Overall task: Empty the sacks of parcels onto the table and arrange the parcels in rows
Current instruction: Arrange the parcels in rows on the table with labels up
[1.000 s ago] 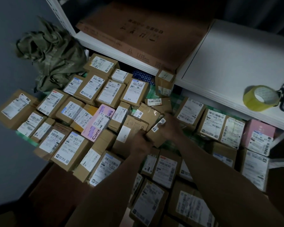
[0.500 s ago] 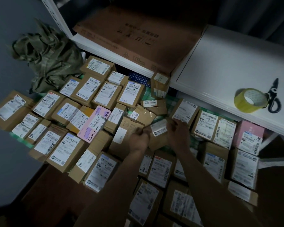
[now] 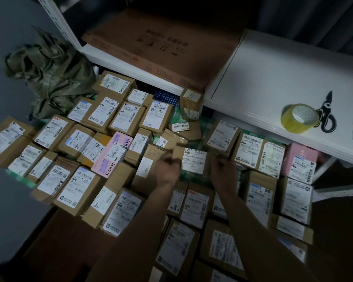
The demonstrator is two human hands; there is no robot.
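Note:
Several brown cardboard parcels with white labels lie in rough rows on a table with a green checked cover [image 3: 192,119]. In the middle, a small brown parcel [image 3: 193,160] with its label facing up is held between both hands. My left hand [image 3: 167,169] grips its left edge and my right hand [image 3: 222,171] grips its right edge. A pink box [image 3: 112,153] lies among the parcels to the left. A crumpled green sack [image 3: 51,76] sits at the far left.
A white shelf [image 3: 273,82] runs above the table's far side, bearing a flat brown carton [image 3: 163,47], a yellow tape roll [image 3: 299,118] and black scissors [image 3: 327,117]. A pink parcel [image 3: 301,161] lies at the right under the shelf. Grey floor lies to the left.
The small parcel has been turned label-up and shifted a little right between my hands. My hands have spread to its two sides.

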